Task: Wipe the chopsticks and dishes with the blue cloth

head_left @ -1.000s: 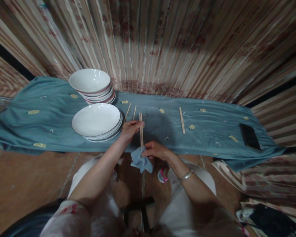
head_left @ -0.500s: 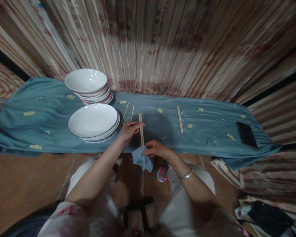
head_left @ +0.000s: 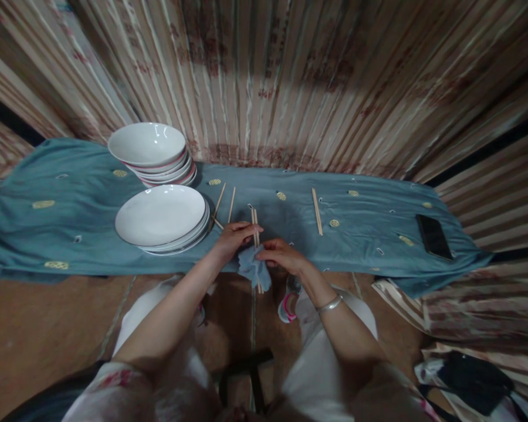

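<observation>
So the held chopsticks [head_left: 254, 217] are off to the right of the plate stack [head_left: 161, 215], left hand [head_left: 233, 239] fingers pinched on them, probably keeping the pair steady, while the right hand's [head_left: 284, 255] are clamped on a blue cloth [head_left: 253, 268], bunched round them likely for snug contact.

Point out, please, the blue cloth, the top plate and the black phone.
Blue cloth [head_left: 253, 268], head view: crumpled middle.
Top plate [head_left: 161, 215], head view: bare inner surface.
Black phone [head_left: 434, 236], head view: upper face.
</observation>
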### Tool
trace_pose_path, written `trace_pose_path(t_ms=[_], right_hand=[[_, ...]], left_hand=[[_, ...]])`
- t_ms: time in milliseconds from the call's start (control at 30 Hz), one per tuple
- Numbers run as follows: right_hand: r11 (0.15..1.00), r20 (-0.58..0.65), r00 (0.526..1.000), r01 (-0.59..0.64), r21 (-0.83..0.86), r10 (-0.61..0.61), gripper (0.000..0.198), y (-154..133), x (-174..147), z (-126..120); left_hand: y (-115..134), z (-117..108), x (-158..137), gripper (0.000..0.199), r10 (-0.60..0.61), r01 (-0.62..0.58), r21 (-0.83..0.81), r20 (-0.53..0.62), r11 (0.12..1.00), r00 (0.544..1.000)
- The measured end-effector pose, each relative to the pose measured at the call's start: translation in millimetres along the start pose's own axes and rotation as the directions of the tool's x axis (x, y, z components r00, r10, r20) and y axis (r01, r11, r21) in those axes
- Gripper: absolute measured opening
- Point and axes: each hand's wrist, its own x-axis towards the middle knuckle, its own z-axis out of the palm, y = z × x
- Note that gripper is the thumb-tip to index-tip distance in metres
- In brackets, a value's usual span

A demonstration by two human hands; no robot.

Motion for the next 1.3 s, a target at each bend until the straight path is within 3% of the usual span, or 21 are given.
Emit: trace_pose_path(t_ms=[333,667,1033,1300], right_hand=[[0.999,-0.058,0.997,0.054,0.007,-0.054,0.024,-5,3,-3],[0.996,-0.125,0.99,0.069,0.048,-0.063,0.025,-8,7,-1],[0.999,0.026,0.999,-0.023,-0.023,0.023,0.024,3,2,9],[0.998,0.113,0.992,-0.06,-0.025,0.062,0.022,6,0,14]], left_hand=[[-1,0,0,0.035,-0.041,0.04,0.039,0.016,0.998,0.999],[-2,2,-1,0.028,0.008,-0.008,0.018,-0.002,1.0,1.0],[0,-11,6,0.027,0.053,-0.05,0.02,-0.162,0.999,0.985],[1,-13,10,0.026,0.07,-0.067,0.02,-0.209,0.998,0.975]])
